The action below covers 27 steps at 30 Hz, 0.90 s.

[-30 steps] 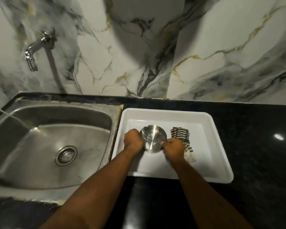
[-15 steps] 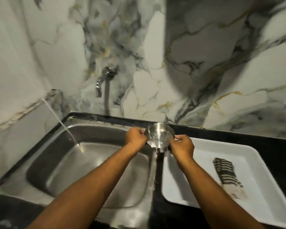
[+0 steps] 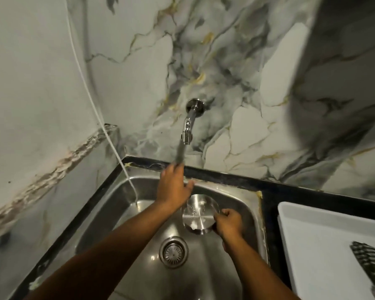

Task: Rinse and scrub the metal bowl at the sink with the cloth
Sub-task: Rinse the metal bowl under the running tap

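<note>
Over the steel sink [image 3: 100,215], the right hand [image 3: 229,224] has its grip closed on the rim of the metal bowl [image 3: 200,214]. The left hand [image 3: 174,187] reaches, fingers spread and empty, toward the wall tap [image 3: 187,131]. The striped cloth [image 3: 369,264] lies in the white tray [image 3: 301,234] on the worktop [image 3: 268,192].

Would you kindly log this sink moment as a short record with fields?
bowl: round shiny metal bowl, held over the steel sink
right hand: grips the bowl's rim
left hand: open, reaching up toward the chrome wall tap
cloth: striped black-and-white cloth, lying in the white plastic tray
drain: metal strainer, uncovered
</note>
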Each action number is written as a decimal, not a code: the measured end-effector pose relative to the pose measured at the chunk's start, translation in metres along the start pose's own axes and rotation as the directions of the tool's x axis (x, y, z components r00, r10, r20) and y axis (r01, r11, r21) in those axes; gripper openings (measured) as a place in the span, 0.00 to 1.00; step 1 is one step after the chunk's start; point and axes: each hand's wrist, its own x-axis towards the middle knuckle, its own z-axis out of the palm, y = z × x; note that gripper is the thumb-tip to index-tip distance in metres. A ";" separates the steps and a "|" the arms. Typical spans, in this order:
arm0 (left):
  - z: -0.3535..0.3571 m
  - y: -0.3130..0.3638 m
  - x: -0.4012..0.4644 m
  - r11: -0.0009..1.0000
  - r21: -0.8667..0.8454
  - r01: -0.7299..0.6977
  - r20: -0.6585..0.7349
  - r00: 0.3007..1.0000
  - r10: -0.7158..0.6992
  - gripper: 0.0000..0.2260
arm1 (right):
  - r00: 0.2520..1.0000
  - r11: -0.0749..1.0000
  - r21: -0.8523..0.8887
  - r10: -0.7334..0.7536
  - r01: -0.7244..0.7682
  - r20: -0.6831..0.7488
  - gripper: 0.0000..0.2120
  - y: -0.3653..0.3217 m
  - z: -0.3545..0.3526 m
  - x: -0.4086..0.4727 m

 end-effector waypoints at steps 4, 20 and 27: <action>-0.019 0.039 0.074 0.948 0.243 -0.206 -0.148 0.958 0.246 0.44 | 0.999 0.999 0.031 0.016 -0.015 -0.044 0.04 -0.012 0.008 0.013; -0.032 0.027 0.167 0.800 0.312 -0.513 0.224 0.858 0.463 0.38 | 1.000 0.997 0.083 -0.001 0.003 -0.026 0.03 -0.052 0.052 0.037; -0.032 0.019 0.171 0.732 0.309 -0.607 0.183 0.794 0.580 0.32 | 0.999 0.997 0.059 0.052 -0.051 -0.006 0.08 -0.045 0.058 0.049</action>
